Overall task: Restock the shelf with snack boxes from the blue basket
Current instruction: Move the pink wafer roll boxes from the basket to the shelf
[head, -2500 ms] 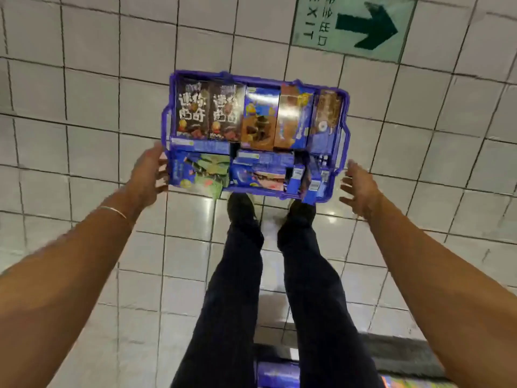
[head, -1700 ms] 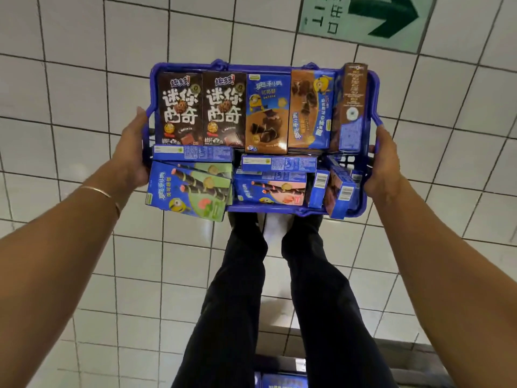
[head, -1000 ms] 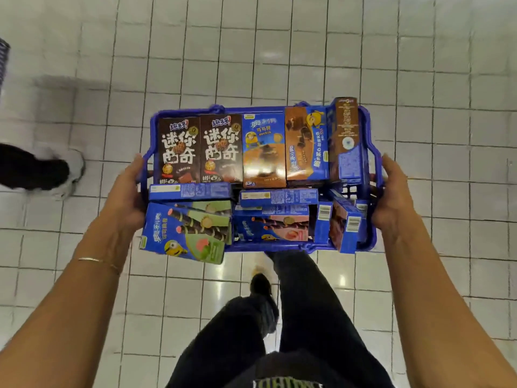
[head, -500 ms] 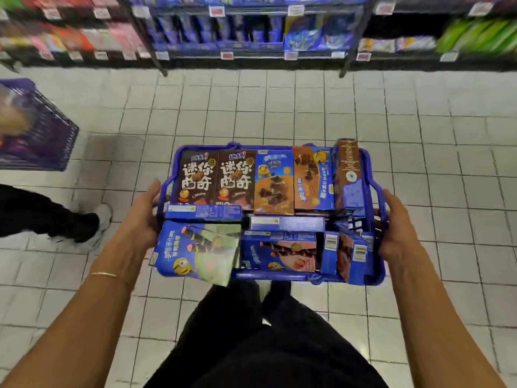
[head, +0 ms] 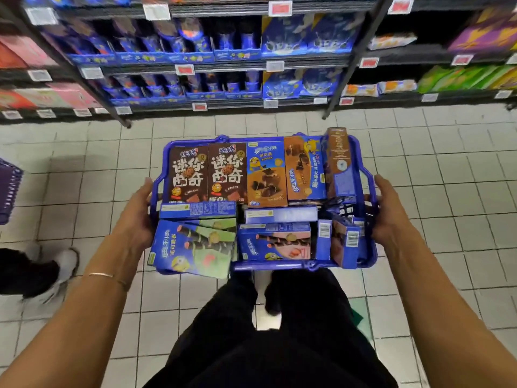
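Left hand (head: 137, 217) grips the left side of the blue basket (head: 279, 266), thumb by the rim and fingers out of sight behind the wall. Right hand (head: 389, 214) clasps the right side the same way, so the basket hangs level between them, above the tiled floor (head: 112, 163) and in front of the person's dark trousers (head: 279, 345).

Snack boxes (head: 188, 175) fill the basket. Two dark brown ones with white characters lie face up at the far left, with two orange-brown ones beside them. A brown-and-blue box (head: 340, 166) stands on edge against the right wall. Nearer the body lie blue boxes, and one with a green panel (head: 195, 247) juts over the near left corner of the rim.

A thin bracelet (head: 102, 275) circles the left wrist. Ahead stands the shelf (head: 237, 67), its rows packed with blue packages too blurred to read and edged with white and red price tags. At the far left show a purple basket (head: 8, 189) and another person's white shoe (head: 65, 264).
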Tool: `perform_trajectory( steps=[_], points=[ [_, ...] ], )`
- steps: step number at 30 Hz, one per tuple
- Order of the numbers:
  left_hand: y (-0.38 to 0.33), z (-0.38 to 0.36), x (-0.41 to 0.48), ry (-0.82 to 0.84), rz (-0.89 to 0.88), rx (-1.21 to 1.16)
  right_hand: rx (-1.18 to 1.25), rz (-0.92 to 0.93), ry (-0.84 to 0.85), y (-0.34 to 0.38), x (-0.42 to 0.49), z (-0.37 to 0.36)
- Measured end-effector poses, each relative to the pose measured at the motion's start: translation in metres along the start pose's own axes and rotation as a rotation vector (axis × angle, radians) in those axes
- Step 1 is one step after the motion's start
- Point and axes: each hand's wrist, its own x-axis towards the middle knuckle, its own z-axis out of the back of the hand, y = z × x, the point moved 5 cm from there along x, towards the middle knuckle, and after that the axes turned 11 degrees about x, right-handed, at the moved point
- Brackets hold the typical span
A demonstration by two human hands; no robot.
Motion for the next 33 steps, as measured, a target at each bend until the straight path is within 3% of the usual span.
perform_trajectory(
  steps=[6,12,22,26,33],
  points=[
    [-0.104,-0.060,0.095,-0.050,0.039,0.020,-0.014,-0.046,-0.017,0.067,0.116,-0.090],
    [-0.159,-0.126,0.242,-0.042,0.083,-0.030,-0.070,-0.128,-0.013,0.089,0.275,-0.170],
    [-0.173,-0.202,0.511,0.061,0.100,0.000,-0.087,-0.181,-0.016,0.045,0.526,-0.256],
    [-0.171,-0.211,0.578,0.086,0.074,0.038,-0.059,-0.198,-0.003,0.023,0.591,-0.271],
    [-0.168,-0.204,0.629,-0.019,0.056,0.051,-0.109,-0.173,0.022,0.009,0.638,-0.289]
  ],
)
